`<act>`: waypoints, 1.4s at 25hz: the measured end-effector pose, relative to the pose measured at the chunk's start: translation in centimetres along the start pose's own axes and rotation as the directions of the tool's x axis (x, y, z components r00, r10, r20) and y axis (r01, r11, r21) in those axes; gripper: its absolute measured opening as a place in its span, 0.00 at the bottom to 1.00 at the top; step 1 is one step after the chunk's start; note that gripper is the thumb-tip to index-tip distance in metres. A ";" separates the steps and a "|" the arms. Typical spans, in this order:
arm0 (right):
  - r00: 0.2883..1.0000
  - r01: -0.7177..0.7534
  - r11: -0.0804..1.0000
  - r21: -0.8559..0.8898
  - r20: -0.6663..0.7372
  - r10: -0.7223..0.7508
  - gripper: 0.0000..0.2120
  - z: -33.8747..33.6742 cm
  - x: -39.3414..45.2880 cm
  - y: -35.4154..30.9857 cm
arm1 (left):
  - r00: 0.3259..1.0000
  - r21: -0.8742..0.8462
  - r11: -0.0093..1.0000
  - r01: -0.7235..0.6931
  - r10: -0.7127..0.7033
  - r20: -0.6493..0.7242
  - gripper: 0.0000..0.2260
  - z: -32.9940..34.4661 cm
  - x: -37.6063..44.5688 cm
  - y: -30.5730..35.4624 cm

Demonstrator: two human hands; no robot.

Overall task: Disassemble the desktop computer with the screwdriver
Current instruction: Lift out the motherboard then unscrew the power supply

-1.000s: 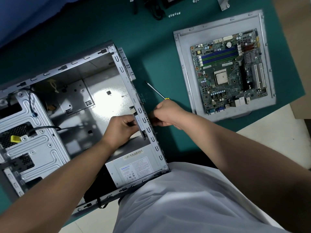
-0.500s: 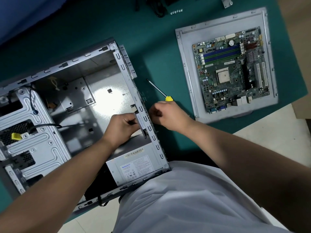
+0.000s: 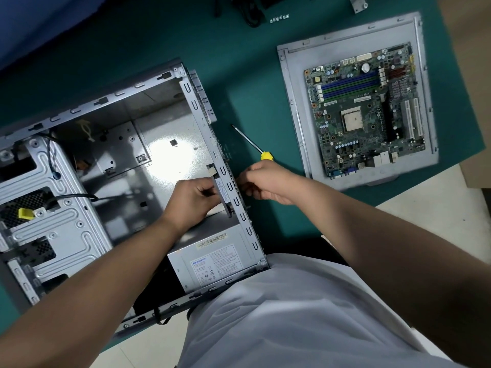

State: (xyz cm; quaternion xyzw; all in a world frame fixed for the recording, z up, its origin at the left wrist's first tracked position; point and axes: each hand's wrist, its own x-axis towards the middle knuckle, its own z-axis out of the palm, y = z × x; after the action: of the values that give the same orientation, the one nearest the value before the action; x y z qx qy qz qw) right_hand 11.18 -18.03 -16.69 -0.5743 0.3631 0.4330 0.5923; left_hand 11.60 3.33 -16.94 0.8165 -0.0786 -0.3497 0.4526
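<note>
The open desktop case [image 3: 111, 100] lies on its side on the green mat. My left hand [image 3: 191, 200] reaches inside it and grips a dark flat part with a label [image 3: 225, 199] against the inner face of the rear wall. Just outside that wall, my right hand [image 3: 265, 181] has its fingers curled with the tips at the panel; what they hold is hidden. The screwdriver [image 3: 252, 144], with a yellow handle, lies on the mat beyond my right hand. The grey power supply [image 3: 212, 264] sits in the case's near corner.
The motherboard [image 3: 366, 110] lies on a grey side panel [image 3: 292, 107] at the right of the mat. Several loose screws [image 3: 279, 18] and dark cables lie at the far edge. The drive cage [image 3: 39, 208] fills the case's left end. The mat's near edge runs under my body.
My right hand has slid back off the screwdriver toward the rear wall, so more of the yellow handle shows. My left hand keeps its grip on the dark part.
</note>
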 end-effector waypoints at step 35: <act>0.908 0.407 0.899 0.162 -0.180 -0.378 0.05 -3.9 -0.6 -5.5 | 1.000 -0.084 0.996 0.013 -0.011 0.029 0.05 0.1 0.1 -0.6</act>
State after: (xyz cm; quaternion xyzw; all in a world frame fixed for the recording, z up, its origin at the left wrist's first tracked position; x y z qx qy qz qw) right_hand 16.33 -21.75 -14.39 -0.6042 0.3223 0.2240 0.6934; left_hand 11.53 3.57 -17.53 0.7922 -0.0654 -0.3669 0.4832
